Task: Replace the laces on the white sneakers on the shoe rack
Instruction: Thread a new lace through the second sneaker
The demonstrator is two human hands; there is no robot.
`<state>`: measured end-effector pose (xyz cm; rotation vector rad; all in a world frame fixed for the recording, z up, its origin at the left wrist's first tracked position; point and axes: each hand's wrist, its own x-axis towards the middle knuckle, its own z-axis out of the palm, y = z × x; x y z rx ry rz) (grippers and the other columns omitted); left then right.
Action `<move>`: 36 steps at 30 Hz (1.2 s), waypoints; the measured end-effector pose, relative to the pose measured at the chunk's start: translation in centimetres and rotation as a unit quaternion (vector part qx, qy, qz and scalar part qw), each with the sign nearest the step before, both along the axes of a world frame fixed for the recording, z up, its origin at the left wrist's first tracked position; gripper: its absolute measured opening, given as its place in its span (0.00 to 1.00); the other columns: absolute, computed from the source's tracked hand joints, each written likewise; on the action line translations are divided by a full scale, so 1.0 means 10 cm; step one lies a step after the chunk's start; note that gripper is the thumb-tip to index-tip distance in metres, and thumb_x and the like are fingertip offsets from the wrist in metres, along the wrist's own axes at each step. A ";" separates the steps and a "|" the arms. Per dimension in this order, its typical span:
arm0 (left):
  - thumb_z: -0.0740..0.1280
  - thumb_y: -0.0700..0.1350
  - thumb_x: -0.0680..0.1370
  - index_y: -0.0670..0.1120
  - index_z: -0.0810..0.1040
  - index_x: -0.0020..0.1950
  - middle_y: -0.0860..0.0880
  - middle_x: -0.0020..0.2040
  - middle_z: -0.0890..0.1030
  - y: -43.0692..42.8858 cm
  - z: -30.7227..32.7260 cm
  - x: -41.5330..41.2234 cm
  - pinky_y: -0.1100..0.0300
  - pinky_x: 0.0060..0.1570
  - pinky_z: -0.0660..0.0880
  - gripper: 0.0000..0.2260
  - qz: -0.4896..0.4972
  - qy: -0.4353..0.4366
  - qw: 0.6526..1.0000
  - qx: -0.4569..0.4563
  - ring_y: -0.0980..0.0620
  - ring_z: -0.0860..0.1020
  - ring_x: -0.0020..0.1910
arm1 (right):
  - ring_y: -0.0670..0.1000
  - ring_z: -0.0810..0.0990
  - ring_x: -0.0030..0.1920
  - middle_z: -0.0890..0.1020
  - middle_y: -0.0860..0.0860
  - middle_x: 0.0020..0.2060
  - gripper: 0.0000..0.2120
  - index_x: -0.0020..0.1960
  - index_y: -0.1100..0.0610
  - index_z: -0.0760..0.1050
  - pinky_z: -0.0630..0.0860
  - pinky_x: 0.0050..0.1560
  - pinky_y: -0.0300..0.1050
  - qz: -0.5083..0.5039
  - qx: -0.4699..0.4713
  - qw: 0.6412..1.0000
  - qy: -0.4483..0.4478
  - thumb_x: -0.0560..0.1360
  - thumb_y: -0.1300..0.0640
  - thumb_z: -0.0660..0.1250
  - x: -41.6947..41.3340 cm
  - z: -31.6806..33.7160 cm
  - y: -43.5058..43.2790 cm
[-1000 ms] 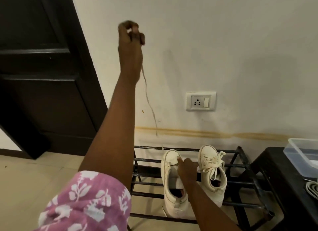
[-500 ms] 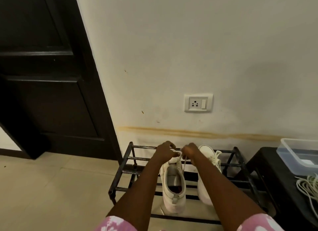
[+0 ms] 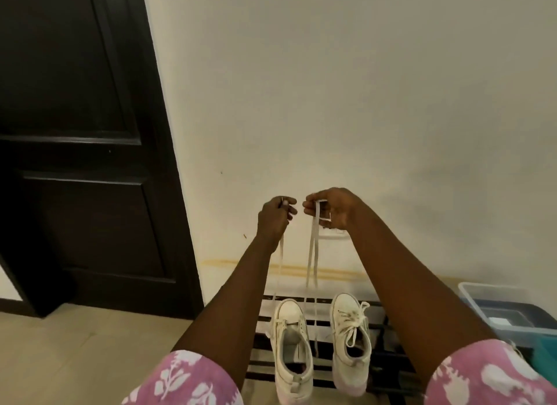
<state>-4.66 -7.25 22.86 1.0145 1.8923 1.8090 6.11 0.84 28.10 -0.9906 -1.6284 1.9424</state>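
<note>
While both arms reach forward over the shoe rack (image 3: 388,362), the person holds a flat, off-white lace (image 3: 312,254) up in front of the wall, well above the rack. The left hand (image 3: 275,214) is curled, its fingers (image 3: 289,201) pinching one strand of the woven ribbon at the top. The right hand (image 3: 331,208) is curled too, its fingers (image 3: 310,205) pinching the lace where two strands fall side by side. All the strands hang slack and nearly straight, down to the toe end of the unlaced sneaker (image 3: 291,353).

That sneaker lies on the rack's dark slats, toe to the wall, its smooth white upper splayed open and the grey lining showing; just one crossing of lace sits at the lowest eyelets. Just beside it on the rack, toward the right arm, the laced sneaker (image 3: 351,344) lies the same way, its cord tied in a loose bow.

Behind the rack the cream wall (image 3: 361,88) is matte, with a yellowish stain (image 3: 301,269) streaked just above the rack's back rail. A dark panelled door (image 3: 75,163) stands off the rack's left end, above a pale tiled floor (image 3: 75,344). Off the right end sits a clear plastic tub (image 3: 482,302) with rounded corners. Pink floral sleeves (image 3: 187,380) cover the upper arms.
</note>
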 end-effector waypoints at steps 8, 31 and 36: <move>0.55 0.37 0.82 0.43 0.76 0.50 0.50 0.38 0.80 -0.18 1.04 -0.04 0.61 0.50 0.75 0.10 0.014 -0.001 0.994 0.105 0.55 0.79 0.39 | 0.56 0.79 0.47 0.79 0.57 0.44 0.15 0.45 0.62 0.74 0.74 0.51 0.51 -0.023 0.048 0.988 0.144 0.77 0.72 0.50 0.04 1.16 -0.25; 0.58 0.39 0.81 0.39 0.77 0.53 0.48 0.47 0.80 -0.62 1.35 0.34 0.68 0.44 0.71 0.09 -0.145 -0.016 0.989 0.039 0.55 0.78 0.45 | 0.57 0.82 0.45 0.82 0.60 0.43 0.07 0.47 0.66 0.79 0.80 0.45 0.43 -0.163 0.192 0.950 0.186 0.70 0.71 0.70 0.24 1.18 -0.72; 0.60 0.38 0.80 0.43 0.78 0.43 0.48 0.37 0.76 -0.71 1.32 0.28 0.62 0.40 0.71 0.10 -0.133 -0.075 0.987 0.058 0.54 0.73 0.34 | 0.55 0.80 0.38 0.81 0.61 0.39 0.06 0.38 0.63 0.78 0.80 0.43 0.43 -0.255 0.158 0.945 0.132 0.68 0.73 0.69 0.39 0.84 -0.66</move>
